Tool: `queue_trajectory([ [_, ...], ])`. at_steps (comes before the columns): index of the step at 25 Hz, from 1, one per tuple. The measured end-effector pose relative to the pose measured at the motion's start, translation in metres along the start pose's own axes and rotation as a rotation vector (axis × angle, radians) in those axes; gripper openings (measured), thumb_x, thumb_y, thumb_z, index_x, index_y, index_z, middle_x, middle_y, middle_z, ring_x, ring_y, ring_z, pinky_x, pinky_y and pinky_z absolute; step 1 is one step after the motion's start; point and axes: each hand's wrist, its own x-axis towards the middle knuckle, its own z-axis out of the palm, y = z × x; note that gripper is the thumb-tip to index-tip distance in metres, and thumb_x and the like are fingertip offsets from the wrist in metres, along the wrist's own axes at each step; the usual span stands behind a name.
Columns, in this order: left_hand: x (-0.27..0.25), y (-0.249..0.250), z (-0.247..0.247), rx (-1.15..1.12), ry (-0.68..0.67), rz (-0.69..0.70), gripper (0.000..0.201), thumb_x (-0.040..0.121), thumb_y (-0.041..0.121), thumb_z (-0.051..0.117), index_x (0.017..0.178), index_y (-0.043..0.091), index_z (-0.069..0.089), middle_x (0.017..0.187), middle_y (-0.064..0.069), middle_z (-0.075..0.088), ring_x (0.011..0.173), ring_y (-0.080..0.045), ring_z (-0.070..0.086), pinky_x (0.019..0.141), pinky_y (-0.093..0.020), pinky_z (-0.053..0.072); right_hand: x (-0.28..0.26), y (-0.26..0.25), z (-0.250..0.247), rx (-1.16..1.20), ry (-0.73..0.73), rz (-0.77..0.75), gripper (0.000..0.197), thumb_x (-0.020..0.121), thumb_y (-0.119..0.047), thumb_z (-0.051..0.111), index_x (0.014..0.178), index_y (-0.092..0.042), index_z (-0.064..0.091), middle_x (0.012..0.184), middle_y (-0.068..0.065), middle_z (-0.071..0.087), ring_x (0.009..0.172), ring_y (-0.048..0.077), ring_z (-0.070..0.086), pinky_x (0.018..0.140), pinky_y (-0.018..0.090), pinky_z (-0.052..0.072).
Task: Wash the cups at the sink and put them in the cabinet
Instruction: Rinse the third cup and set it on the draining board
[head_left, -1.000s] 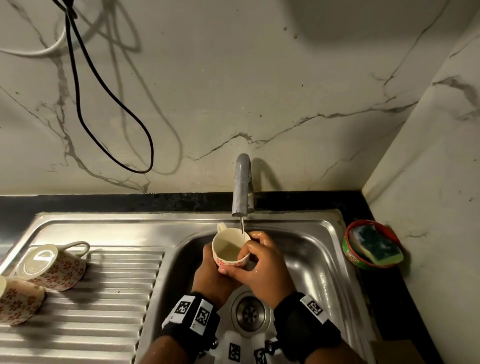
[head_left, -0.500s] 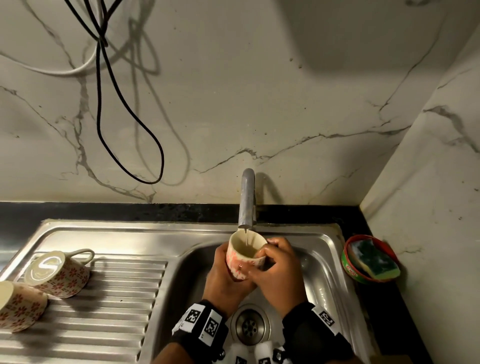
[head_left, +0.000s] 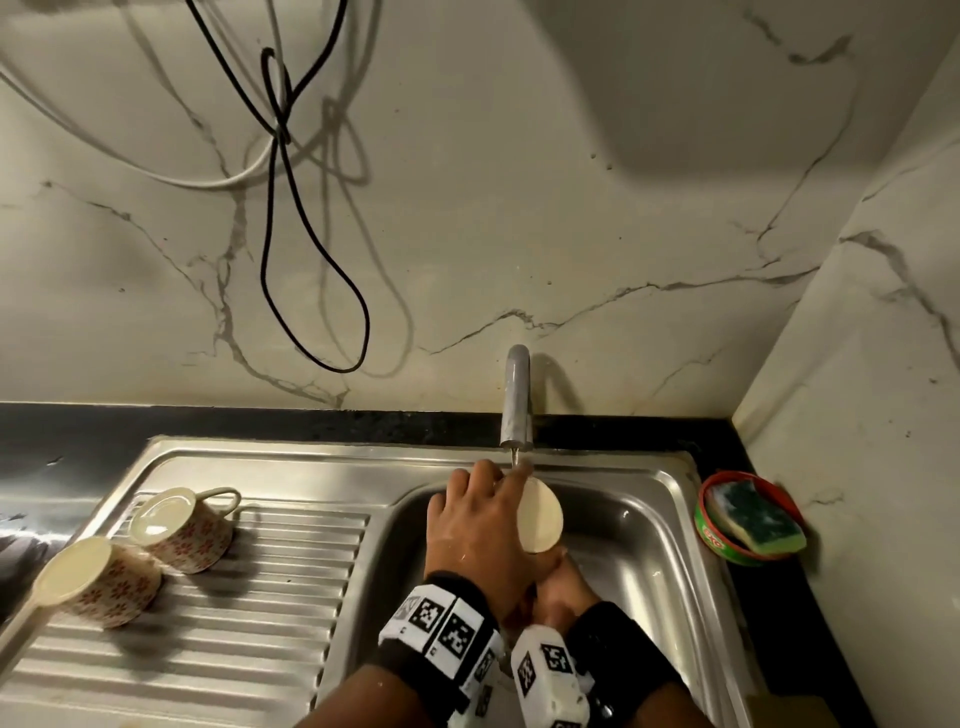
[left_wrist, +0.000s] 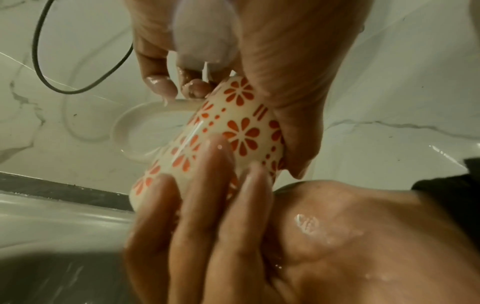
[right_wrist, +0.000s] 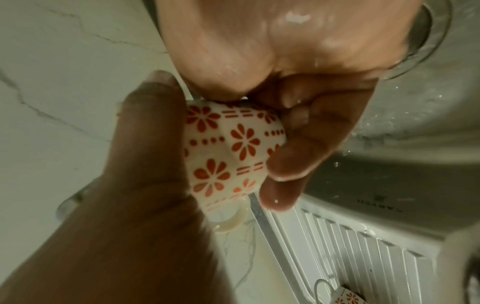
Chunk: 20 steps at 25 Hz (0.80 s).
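A cream cup with orange flowers (head_left: 540, 514) is held on its side over the sink bowl (head_left: 649, 530), just below the tap (head_left: 517, 400), its mouth facing right. My left hand (head_left: 483, 514) lies over it from above and grips its wall, and a thin stream of water falls on the fingers. My right hand (head_left: 563, 582) holds it from beneath, mostly hidden. In the left wrist view the cup (left_wrist: 233, 127) sits between both wet hands, handle (left_wrist: 124, 131) pointing away. The right wrist view shows the cup (right_wrist: 228, 144) with fingers (right_wrist: 298, 144) curled round its base.
Two matching cups (head_left: 182, 525) (head_left: 98, 582) lie on their sides on the ribbed drainboard (head_left: 260, 597) at the left. A red bowl with a green sponge (head_left: 748, 519) stands right of the sink by the side wall. A black cable (head_left: 311, 291) hangs on the back wall.
The cup stood mouth-up under the tap; now it is tipped on its side, mouth to the right. My left hand has come over its top and my right hand has dropped beneath it.
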Motion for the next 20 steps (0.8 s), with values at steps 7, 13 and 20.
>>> queue_trajectory([
  [7, -0.030, -0.016, -0.014, -0.111, 0.004, -0.047, 0.087, 0.065, 0.076, 0.066, 0.139, 0.043, 0.037, 0.124, 0.013, 0.042, 0.121, -0.015, 0.043, 0.104, -0.036, 0.039, -0.003, 0.031, -0.006, -0.254, 0.069, -0.114, 0.042, 0.096, -0.043, 0.043, 0.089, -0.008, 0.065, 0.055, 0.012, 0.067, 0.052, 0.026, 0.060, 0.056, 0.027, 0.043],
  [13, -0.069, -0.090, -0.035, -0.105, 0.053, -0.065, 0.087, 0.062, 0.081, 0.064, 0.138, 0.047, 0.038, 0.121, 0.015, 0.045, 0.117, -0.013, 0.044, 0.101, -0.041, 0.039, 0.003, 0.067, 0.017, -0.921, -0.024, -0.388, 0.038, 0.101, -0.042, 0.043, 0.098, -0.012, 0.065, 0.073, 0.010, 0.073, 0.060, 0.029, 0.065, 0.053, 0.029, 0.046],
  [20, -0.113, -0.245, -0.066, 0.021, -0.081, -0.096, 0.088, 0.066, 0.069, 0.071, 0.142, 0.045, 0.034, 0.138, 0.013, 0.046, 0.128, -0.019, 0.039, 0.102, -0.043, 0.033, 0.017, 0.156, 0.097, -1.482, -0.304, -0.838, 0.052, 0.084, -0.008, 0.077, 0.123, -0.037, 0.057, 0.109, -0.025, 0.068, 0.098, -0.003, 0.066, 0.080, 0.011, 0.051],
])
